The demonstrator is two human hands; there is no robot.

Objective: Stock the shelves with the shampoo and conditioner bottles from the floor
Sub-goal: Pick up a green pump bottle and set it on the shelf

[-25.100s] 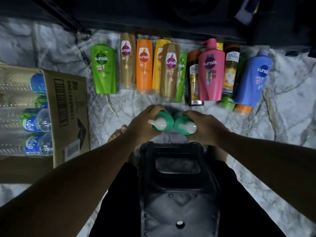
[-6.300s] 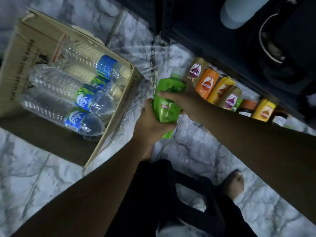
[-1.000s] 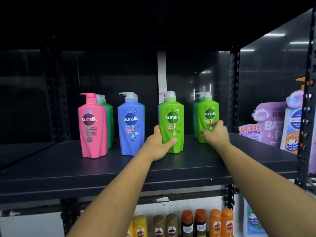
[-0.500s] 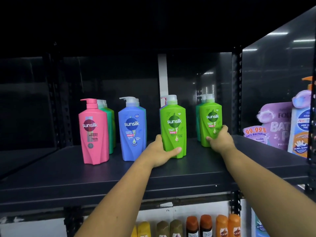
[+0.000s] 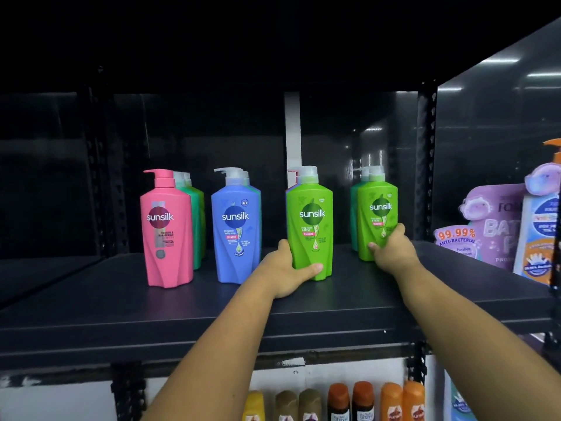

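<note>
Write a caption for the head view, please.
Left hand grips the middle green bottle, right hand the right green bottle, upright on the shelf beside the pink bottle and blue bottle.

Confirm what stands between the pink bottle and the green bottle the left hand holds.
A blue Sunsilk pump bottle, upright on the shelf, as the head view shows.
</note>
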